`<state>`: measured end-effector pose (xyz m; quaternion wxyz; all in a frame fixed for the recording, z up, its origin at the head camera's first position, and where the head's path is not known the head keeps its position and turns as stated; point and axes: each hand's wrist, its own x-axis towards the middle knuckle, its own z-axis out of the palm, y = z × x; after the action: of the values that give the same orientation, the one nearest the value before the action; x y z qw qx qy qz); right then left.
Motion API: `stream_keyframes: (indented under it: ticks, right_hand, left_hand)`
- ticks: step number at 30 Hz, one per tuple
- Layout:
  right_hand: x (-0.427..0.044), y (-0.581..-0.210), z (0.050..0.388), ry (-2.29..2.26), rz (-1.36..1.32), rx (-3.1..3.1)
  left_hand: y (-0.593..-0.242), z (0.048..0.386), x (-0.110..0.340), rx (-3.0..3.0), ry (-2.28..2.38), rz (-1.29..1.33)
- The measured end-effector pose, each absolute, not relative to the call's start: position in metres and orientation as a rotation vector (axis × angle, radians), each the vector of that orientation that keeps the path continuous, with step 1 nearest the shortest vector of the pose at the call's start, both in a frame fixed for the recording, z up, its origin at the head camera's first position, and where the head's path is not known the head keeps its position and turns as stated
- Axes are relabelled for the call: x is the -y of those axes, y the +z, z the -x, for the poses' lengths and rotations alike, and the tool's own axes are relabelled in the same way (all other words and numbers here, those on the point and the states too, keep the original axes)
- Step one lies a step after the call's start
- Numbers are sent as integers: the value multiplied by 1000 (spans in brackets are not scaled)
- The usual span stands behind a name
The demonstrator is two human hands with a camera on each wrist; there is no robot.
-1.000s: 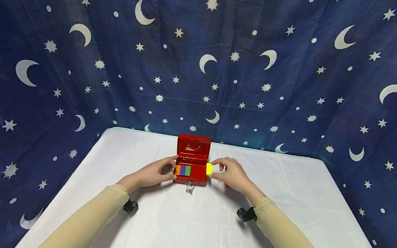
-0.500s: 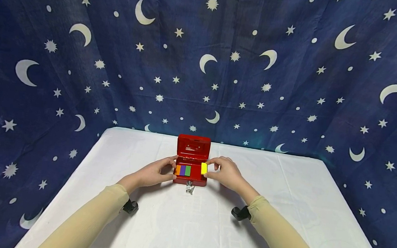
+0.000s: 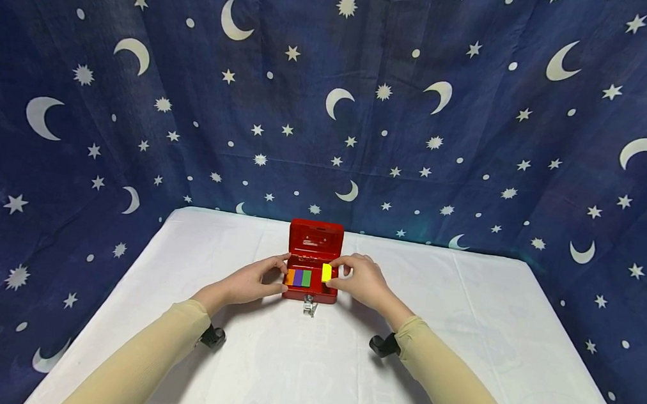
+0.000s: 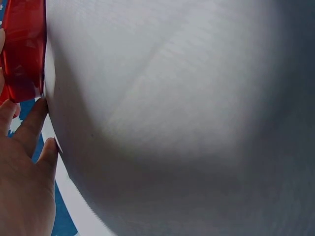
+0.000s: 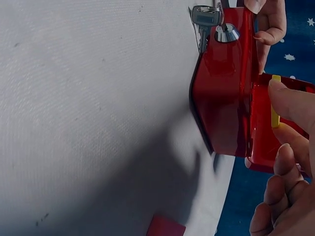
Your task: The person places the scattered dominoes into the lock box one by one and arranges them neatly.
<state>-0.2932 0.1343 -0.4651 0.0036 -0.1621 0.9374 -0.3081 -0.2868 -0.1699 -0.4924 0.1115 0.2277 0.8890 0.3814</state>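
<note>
Left hand [image 3: 248, 281] spread; right hand [image 3: 364, 282] pinching

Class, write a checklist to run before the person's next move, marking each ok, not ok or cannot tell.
1. Lid of the red box open: ok.
2. Left hand holding the box's left end: ok.
3. Yellow block pinched in the right hand: ok.
4. Gap between yellow block and green block: ok.
5. Yellow block resting on the box floor: cannot tell.
6. Red piece inside box: not ok, on the table.

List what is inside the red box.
An orange block, purple block and green block lie in a row; the right hand pinches a yellow block over the box. Anything beneath that row is covered.
</note>
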Motion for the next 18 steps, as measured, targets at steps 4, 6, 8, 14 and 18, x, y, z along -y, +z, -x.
stream_keyframes:
  ticks: [4,6,8,14,18]
  right_hand:
    - [-132,-467,295,-955,516,-2944]
    - [-130,-467,296,-951,519,-2948]
    - [-128,-467,297,-945,528,-2951]
    - [-123,-468,297,-930,547,-2957]
    - [-120,-468,297,-903,519,-2958]
  left_hand:
    - [-492,286,170,-2608,1122,-671]
    - [-491,286,170,-2605,1126,-671]
    - [-491,286,170,-2603,1129,-671]
    - [-490,285,169,-2610,1123,-667]
    - [-490,285,169,-2611,1123,-670]
